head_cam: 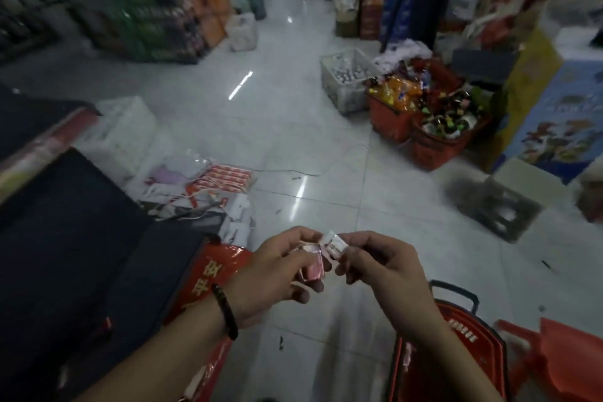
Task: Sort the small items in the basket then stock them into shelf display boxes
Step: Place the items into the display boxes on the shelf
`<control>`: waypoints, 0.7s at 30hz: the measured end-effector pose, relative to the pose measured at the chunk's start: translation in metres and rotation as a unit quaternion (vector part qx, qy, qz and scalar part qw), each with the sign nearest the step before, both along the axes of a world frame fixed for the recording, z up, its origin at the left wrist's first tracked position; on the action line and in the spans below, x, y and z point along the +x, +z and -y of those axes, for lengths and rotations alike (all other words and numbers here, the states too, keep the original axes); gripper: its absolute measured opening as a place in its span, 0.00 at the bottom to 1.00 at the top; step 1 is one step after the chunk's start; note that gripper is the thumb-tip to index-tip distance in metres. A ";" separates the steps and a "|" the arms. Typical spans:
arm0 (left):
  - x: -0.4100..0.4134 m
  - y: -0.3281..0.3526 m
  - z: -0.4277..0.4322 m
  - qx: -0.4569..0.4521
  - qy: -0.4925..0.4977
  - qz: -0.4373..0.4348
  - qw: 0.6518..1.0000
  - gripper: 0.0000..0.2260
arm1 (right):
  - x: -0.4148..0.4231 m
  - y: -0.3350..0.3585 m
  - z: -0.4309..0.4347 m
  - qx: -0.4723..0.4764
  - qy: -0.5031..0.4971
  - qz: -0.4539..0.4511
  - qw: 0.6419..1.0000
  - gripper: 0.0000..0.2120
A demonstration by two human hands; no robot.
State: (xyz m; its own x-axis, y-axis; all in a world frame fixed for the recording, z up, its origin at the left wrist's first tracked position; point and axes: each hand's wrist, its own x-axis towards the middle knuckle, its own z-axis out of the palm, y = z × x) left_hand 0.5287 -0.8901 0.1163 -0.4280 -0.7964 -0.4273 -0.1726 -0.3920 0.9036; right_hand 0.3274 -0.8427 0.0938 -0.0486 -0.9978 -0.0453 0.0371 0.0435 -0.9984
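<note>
My left hand (277, 274) holds a small bunch of pink and white packets (311, 266) in curled fingers, low in the middle of the view. My right hand (381, 268) pinches one white packet (334, 246) right beside that bunch. A red shopping basket (450, 349) with a black handle stands on the floor below my right forearm; its contents are hidden. No shelf display boxes show in this view.
Two red baskets (424, 127) full of snack packs and a grey crate (346, 78) stand on the tiled floor at the right. Loose packaging (208, 186) lies left of centre. A dark counter (65, 238) fills the left. Stacked drinks (153, 19) line the back left.
</note>
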 end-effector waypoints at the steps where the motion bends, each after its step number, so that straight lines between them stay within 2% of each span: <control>1: 0.020 0.014 -0.008 -0.010 0.019 -0.009 1.000 0.09 | 0.016 0.017 0.001 -0.008 0.018 0.002 1.000 0.13; 3: 0.061 0.041 -0.027 -0.030 0.059 -0.028 0.997 0.07 | 0.052 0.048 0.002 -0.023 0.055 0.006 0.998 0.11; 7: 0.149 0.084 -0.070 -0.086 0.146 -0.043 0.985 0.11 | 0.143 0.094 -0.003 -0.048 0.129 0.016 0.990 0.06; 10: 0.227 0.106 -0.106 -0.126 0.195 -0.034 0.972 0.08 | 0.226 0.116 -0.017 -0.069 0.171 0.016 0.983 0.05; 14: 0.334 0.124 -0.161 -0.146 0.270 -0.019 0.952 0.08 | 0.346 0.138 -0.044 -0.131 0.243 -0.058 0.960 0.08; 18: 0.432 0.127 -0.211 -0.161 0.345 0.004 0.925 0.09 | 0.455 0.154 -0.070 -0.272 0.279 -0.202 0.899 0.16; 21: 0.493 0.131 -0.243 -0.167 0.399 0.020 0.901 0.09 | 0.525 0.163 -0.080 -0.357 0.336 -0.272 0.828 0.17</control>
State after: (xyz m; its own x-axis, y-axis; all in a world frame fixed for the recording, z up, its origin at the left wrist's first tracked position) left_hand 1.0222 -0.6466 0.2470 0.3489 -0.9309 -0.1082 0.0092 -0.1120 0.9937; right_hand 0.8522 -0.7623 0.2570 0.7086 -0.5716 0.4137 -0.2194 -0.7358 -0.6407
